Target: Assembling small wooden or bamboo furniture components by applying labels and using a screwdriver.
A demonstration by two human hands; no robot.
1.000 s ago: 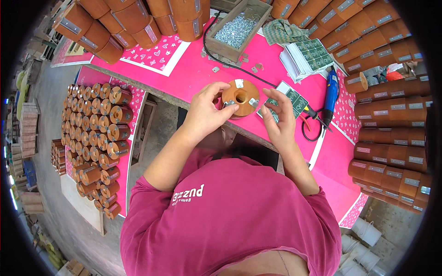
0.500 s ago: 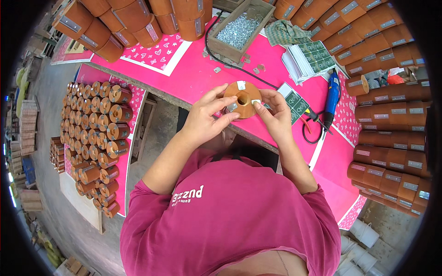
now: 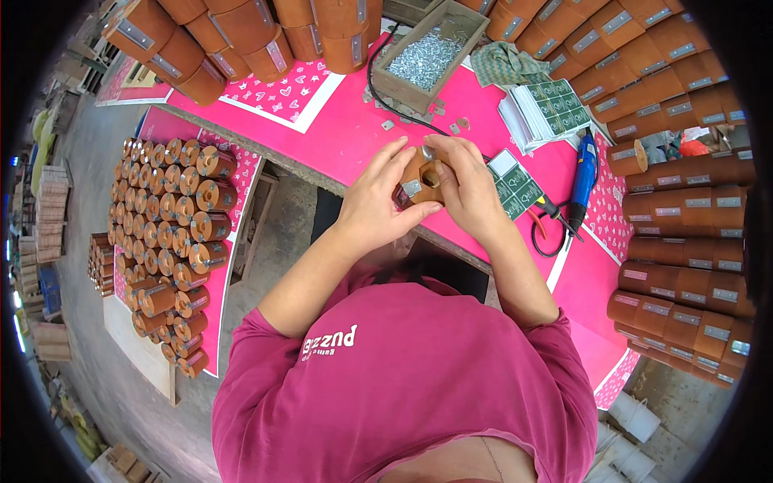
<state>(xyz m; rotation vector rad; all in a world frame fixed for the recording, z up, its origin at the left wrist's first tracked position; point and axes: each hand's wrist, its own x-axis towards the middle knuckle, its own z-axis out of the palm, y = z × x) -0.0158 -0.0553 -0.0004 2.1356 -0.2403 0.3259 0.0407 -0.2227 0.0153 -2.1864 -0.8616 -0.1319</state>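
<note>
Between my hands, over the near edge of the pink-covered table (image 3: 338, 133), is a brown wooden cylinder (image 3: 413, 175) with a round hole in its top and small metal plates at its rim. My left hand (image 3: 376, 197) wraps its left side, thumb along the near edge. My right hand (image 3: 467, 187) closes over its right side, fingers bent across the top near a metal plate. The fingers cover much of the cylinder.
An open wooden box (image 3: 423, 64) of small screws stands behind, with loose metal plates around it. To the right are a stack of green-and-white cards (image 3: 543, 113), a blue electric screwdriver (image 3: 585, 173) and pliers (image 3: 538, 221). Stacked wooden cylinders (image 3: 684, 201) line the right; more cylinders (image 3: 173, 213) stand left.
My right hand has moved inward from the cylinder's right edge, its fingers now curled over the top. The cylinder has turned, so its metal plates show in different places.
</note>
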